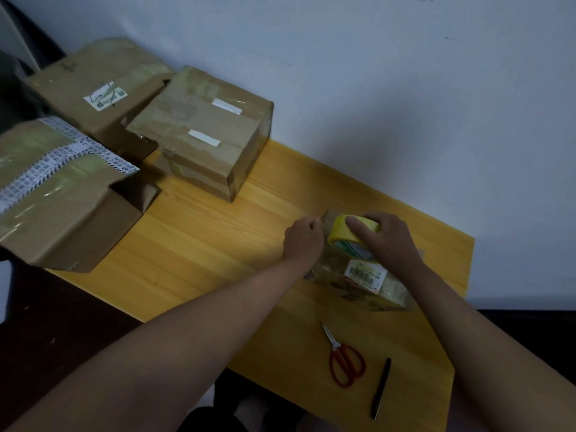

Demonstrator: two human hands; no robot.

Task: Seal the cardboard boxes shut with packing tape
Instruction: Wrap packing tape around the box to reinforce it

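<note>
— What is carrying everything here?

— A yellow wooden table (218, 232) is running from the upper left of the frame down to the lower right, against a pale wall.

— And what is sitting on it?

— Three cardboard boxes are crowding the upper left: a taped box (202, 132) with two white strips on top, a larger box (93, 88) behind it bearing a label, and an open-flapped box (59, 198) at the left edge, overhanging the table. Right of centre a small flat parcel (361, 282) with a barcode label is lying. Toward the lower right, red-handled scissors (344, 360) are lying just beside a black pen (381, 388).
</note>
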